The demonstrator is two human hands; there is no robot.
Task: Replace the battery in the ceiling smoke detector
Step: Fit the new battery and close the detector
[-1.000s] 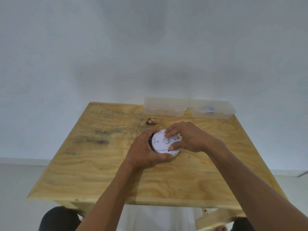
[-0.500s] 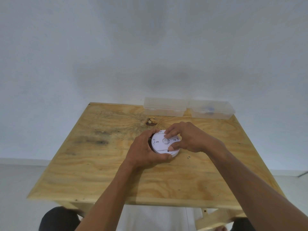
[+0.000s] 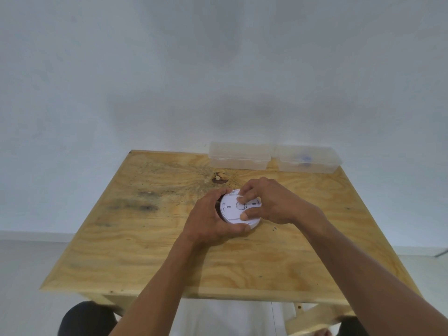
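1. White plastic is what both hands are busy with: the round smoke detector [image 3: 238, 209] lies on the wooden table [image 3: 150, 243], a little beyond the middle, underside up by the look of the slots and small print on it

2. The left hand [image 3: 213, 220] is curled round the near-left edge of the disc, thumb along the front rim, holding it firmly down

3. The right hand [image 3: 269, 202] sits on top, fingers bent onto the far part of the face and the thumb pressed on the near part, a pinching hold on the back plate

4. Compared with a second ago almost nothing has shifted: the disc is on the same spot and both grips look the same, with perhaps a slight change in the right fingertips

5. To me that means the back is still being worked loose, by twist or press, and no battery is in sight yet

6. Two clear plastic boxes [image 3: 238, 155] stand at the far edge; the right-hand one [image 3: 309, 158] holds something blue I cannot make out
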